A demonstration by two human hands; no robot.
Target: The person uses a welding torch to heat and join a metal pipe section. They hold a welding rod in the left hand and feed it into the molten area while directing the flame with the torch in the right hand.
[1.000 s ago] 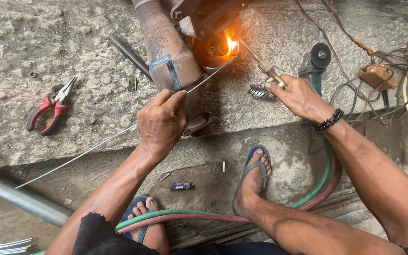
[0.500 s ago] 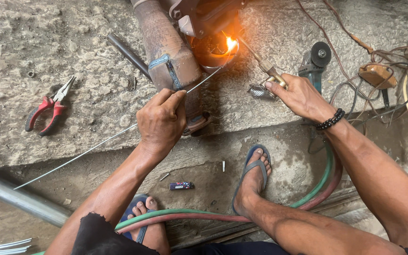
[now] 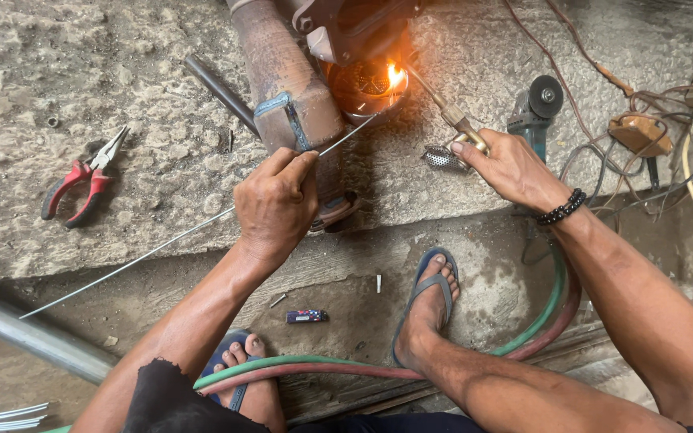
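A: Two things are held in the head view: a long thin grey metal filler rod (image 3: 202, 228) and a brass-tipped gas torch (image 3: 447, 112). How is each gripped?

B: The rod is pinched by the left hand (image 3: 276, 204), fingers closed on it just short of the rusty brown metal cylinder (image 3: 286, 76); its far tip is brought to the orange flame (image 3: 395, 76) beside that cylinder. The torch handle is wrapped by the clenched fingers of the right hand (image 3: 509, 168), to the right of the cylinder.

A: How would the rod be judged to handle?

B: It is judged light and springy, likely to whip along its long free tail trailing left of the cylinder, and hot near the flame. A hold well back from the tip, as shown, seems sound. The torch is judged stiff but tugged by the green and red twin hoses (image 3: 346, 369) lying below the cylinder, by the feet.

A: What cannot be made out?

B: The joint under the flame is washed out by glare, and the dark bracket (image 3: 346, 28) above it is cut off by the frame edge. The torch valve is hidden by the hand. The red-handled pliers (image 3: 82, 180) left of the cylinder and the blue angle grinder (image 3: 535, 112) to its right lie untouched.
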